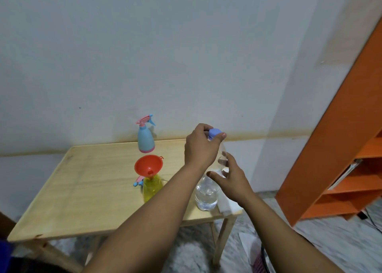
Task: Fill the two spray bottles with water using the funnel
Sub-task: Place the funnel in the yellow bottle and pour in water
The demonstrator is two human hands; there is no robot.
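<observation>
I see my left hand (199,146) curled over the top of the clear water bottle (206,194), fingers and thumb pinching its blue cap (214,132). My right hand (231,177) sits lower on the same bottle, fingers spread and relaxed against its side near the shoulder; I cannot tell how firmly it presses. The bottle stands upright near the right front corner of the wooden desk (82,190), with water showing in its lower part. To its left, near the middle of the desk, stands the yellow spray bottle (152,188), its neck carrying the orange funnel (147,165), which leans a little. A pink and blue spray head (138,181) lies just beside the yellow bottle, at its left. Farther back, close to the wall, the blue spray bottle (146,138) stands upright with its pink trigger head on. An orange shelf (341,148) rises at the right, well apart from the desk.
</observation>
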